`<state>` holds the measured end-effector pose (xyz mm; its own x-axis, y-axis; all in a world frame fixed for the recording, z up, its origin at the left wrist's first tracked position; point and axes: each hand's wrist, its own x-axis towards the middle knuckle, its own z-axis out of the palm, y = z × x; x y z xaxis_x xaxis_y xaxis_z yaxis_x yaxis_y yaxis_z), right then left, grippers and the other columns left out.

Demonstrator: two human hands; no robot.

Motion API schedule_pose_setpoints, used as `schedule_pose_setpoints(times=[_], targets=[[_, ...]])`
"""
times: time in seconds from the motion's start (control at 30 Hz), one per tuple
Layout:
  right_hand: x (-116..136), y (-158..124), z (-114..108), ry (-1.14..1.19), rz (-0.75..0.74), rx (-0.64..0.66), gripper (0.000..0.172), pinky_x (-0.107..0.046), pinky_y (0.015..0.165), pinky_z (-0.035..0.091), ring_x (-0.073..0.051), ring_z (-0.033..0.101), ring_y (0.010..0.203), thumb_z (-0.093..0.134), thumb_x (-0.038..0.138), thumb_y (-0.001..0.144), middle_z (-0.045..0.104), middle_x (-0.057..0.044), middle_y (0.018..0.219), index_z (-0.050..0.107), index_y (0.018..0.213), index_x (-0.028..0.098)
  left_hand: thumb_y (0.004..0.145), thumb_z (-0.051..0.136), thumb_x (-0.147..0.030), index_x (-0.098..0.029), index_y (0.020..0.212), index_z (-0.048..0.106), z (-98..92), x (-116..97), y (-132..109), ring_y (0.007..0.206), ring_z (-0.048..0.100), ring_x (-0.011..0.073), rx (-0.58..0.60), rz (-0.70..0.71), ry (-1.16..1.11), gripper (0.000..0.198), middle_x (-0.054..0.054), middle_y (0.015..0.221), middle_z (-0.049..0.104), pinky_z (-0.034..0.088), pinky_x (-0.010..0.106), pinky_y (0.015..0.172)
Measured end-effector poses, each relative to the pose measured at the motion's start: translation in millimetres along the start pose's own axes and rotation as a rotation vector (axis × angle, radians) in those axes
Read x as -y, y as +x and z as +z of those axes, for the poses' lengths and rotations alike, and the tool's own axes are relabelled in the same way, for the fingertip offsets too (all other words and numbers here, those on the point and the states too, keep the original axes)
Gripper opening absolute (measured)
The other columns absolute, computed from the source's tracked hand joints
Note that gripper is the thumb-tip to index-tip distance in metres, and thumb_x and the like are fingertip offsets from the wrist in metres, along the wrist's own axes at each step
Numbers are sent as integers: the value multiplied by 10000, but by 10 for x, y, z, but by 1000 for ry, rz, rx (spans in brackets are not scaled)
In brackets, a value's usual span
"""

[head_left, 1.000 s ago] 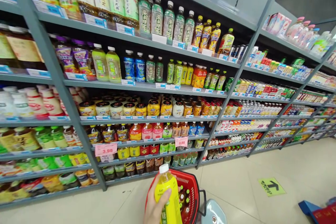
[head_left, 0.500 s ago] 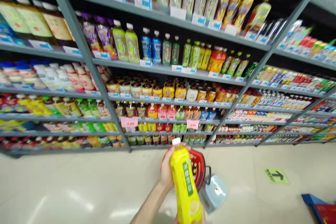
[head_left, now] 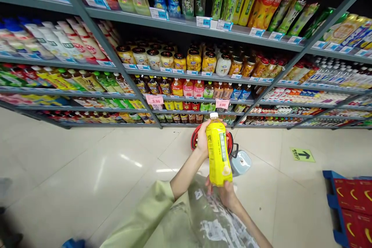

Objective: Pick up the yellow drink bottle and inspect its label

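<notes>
A yellow drink bottle [head_left: 218,155] with a white cap and a lemon on its label is held upright in front of my body, tilted a little. My left hand [head_left: 202,139] is closed round its upper part, from the left side and behind. Below it, my right hand [head_left: 228,194] grips the bottle's base, with fingers partly hidden behind it. Beyond the bottle a red shopping basket [head_left: 195,139] with a black handle stands on the floor, partly covered by the bottle and my left hand. Beside the basket is a light blue box-like object [head_left: 241,162].
Shelves [head_left: 180,23] of bottled drinks and jars run across the view, with price tags on their edges. On the floor is a green arrow sign [head_left: 302,155]. At the lower right, red cartons [head_left: 353,197] sit by a blue pallet [head_left: 331,201].
The view has tipped downward, so my sleeve, clothing and right forearm now show. The bottle appears farther from the camera and more upright, still held in both hands.
</notes>
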<state>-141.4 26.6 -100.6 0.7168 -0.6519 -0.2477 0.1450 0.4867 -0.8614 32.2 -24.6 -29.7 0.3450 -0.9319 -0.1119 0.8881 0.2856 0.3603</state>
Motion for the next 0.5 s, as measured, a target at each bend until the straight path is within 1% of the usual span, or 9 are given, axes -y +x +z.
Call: schedule_pose_setpoints(times=[0.07, 0.13, 0.17, 0.23, 0.3, 0.37, 0.4, 0.43, 0.5], targets=[[10, 31, -17, 173, 47, 61, 774, -276, 453, 383, -147, 528, 459, 631, 886, 663, 650, -52, 674, 694, 867, 142, 853, 694, -450, -119, 1022, 712, 43, 6, 8, 771, 750, 221, 1, 44, 70, 372, 87, 948, 776, 613, 302, 659], [26, 56, -30, 337, 83, 90, 781, -255, 431, 328, -124, 507, 436, 517, 856, 761, 648, -45, 683, 706, 952, 123, 852, 727, -419, -130, 1061, 720, 83, 18, 23, 856, 756, 226, 8, 105, 158, 357, 94, 1038, 787, 603, 292, 717], [32, 64, -37, 392, 94, 92, 811, -248, 426, 307, -110, 492, 422, 418, 845, 811, 639, -31, 681, 703, 1017, 114, 854, 739, -406, -136, 1087, 722, 99, 27, 31, 909, 756, 234, 12, 129, 198, 357, 100, 1093, 787, 597, 290, 746], [34, 72, -56, 445, 106, 106, 929, -238, 419, 272, -77, 448, 387, 146, 806, 878, 600, 6, 666, 683, 1124, 89, 865, 749, -412, -144, 1144, 717, 125, 53, 47, 1000, 748, 254, 18, 144, 240, 388, 114, 1198, 773, 593, 295, 784], [18, 74, -90, 420, 113, 120, 1057, -234, 404, 242, -45, 392, 341, -63, 761, 860, 557, 42, 644, 656, 1185, 58, 882, 736, -458, -147, 1182, 703, 141, 87, 56, 1054, 739, 280, 29, 112, 216, 433, 130, 1268, 752, 601, 319, 806], [-24, 75, -145, 342, 132, 104, 1133, -224, 382, 201, -21, 321, 279, -146, 753, 818, 505, 86, 588, 637, 1196, 26, 896, 714, -498, -160, 1220, 680, 140, 130, 59, 1075, 737, 306, 60, 66, 150, 469, 137, 1303, 735, 615, 369, 833], [-59, 76, -181, 286, 155, 93, 1154, -216, 371, 171, -8, 260, 239, -176, 733, 804, 450, 121, 534, 635, 1178, 3, 898, 704, -514, -171, 1250, 666, 131, 155, 59, 1082, 739, 320, 82, 37, 111, 492, 138, 1312, 730, 620, 399, 845], [-105, 76, -221, 216, 193, 95, 1178, -211, 362, 135, 7, 189, 203, -236, 667, 785, 365, 159, 479, 630, 1145, -45, 897, 696, -533, -182, 1285, 649, 117, 185, 61, 1084, 741, 332, 104, 6, 68, 525, 141, 1317, 726, 624, 423, 848], [-225, 72, -304, 49, 265, 117, 1190, -215, 332, 64, 22, 53, 162, -357, 467, 694, 145, 205, 407, 605, 1014, -155, 886, 690, -564, -197, 1359, 608, 76, 257, 68, 1075, 748, 347, 134, -51, -13, 605, 150, 1312, 723, 631, 446, 833]])
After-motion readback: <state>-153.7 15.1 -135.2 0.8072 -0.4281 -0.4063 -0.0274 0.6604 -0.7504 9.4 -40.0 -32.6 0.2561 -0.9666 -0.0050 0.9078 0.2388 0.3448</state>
